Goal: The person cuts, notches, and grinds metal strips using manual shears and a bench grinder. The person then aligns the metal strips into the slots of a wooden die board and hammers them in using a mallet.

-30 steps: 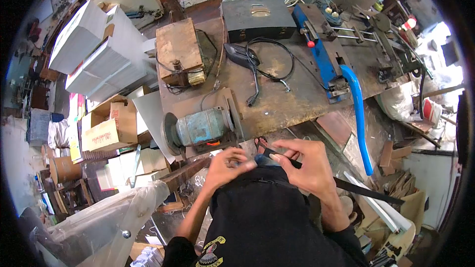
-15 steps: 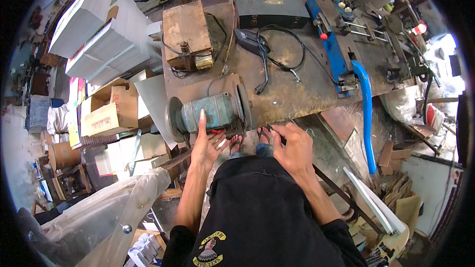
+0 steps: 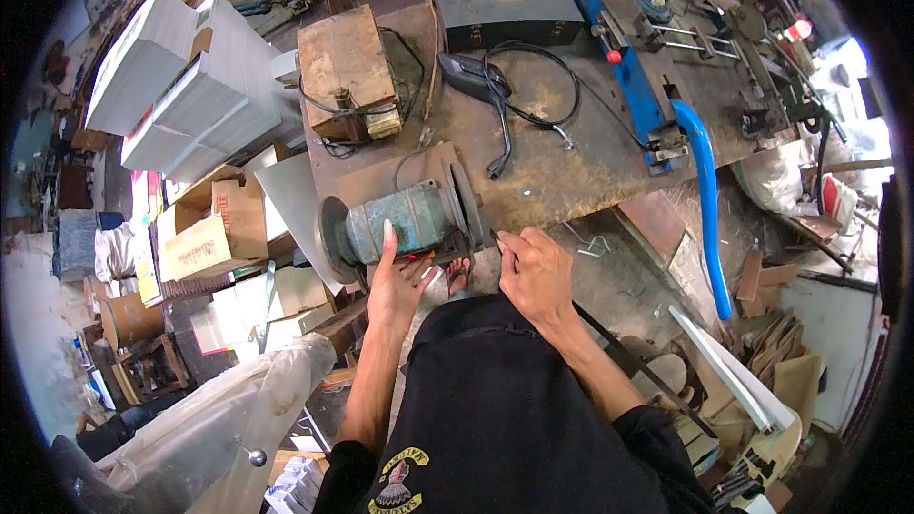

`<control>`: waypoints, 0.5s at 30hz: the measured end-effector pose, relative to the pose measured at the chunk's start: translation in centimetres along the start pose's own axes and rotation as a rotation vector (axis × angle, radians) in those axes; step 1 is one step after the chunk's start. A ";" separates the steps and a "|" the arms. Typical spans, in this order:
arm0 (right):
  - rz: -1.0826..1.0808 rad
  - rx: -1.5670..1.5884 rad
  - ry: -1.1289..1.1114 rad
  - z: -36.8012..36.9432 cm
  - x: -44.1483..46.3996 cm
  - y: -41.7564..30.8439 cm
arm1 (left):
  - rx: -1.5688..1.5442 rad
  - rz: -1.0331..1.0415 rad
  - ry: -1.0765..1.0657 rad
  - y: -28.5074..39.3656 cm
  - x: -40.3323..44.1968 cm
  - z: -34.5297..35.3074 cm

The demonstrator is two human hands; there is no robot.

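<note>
Grinder (image 3: 405, 219), 1, worn blue-green body, 2 wheels (image 3: 465, 205): at the near edge of the counter (image 3: 595, 171), presumably for easy reach.

Dark strip (image 3: 619, 345), 1, long, slim: upper end pinched in the right hand (image 3: 535, 271), its fingers curled closed; the remainder appears to trail past the forearm. Grip close to the tip, probably for control beside the nearer wheel; contact with it cannot be told.

Left hand (image 3: 392, 281), 1: open, thumb raised before the grinder body, fingers spread, nothing seen in its grasp; perhaps placed to steady.

Blue curved piece (image 3: 706, 219), 1: overhangs the counter, likely for clearance.
</note>
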State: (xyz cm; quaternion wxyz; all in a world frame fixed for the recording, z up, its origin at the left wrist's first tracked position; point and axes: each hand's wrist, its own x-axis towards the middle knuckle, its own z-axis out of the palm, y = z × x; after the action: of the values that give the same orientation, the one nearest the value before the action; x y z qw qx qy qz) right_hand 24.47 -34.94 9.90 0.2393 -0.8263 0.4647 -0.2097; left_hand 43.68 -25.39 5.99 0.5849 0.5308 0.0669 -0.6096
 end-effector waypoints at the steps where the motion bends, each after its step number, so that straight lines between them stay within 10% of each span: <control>1: -0.014 -0.001 0.031 0.1 0.0 -0.1 | 0.009 0.001 -0.020 0.1 0.0 0.0; 15: 0.014 -0.014 -0.054 1.1 -0.5 0.0 | 0.003 -0.008 -0.014 -0.1 0.4 -0.4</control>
State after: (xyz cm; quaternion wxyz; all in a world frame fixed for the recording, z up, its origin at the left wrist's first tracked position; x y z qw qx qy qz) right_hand 24.83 -34.34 8.98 0.2472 -0.8301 0.4654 -0.1825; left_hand 44.00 -25.35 5.45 0.5821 0.5272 0.0643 -0.6157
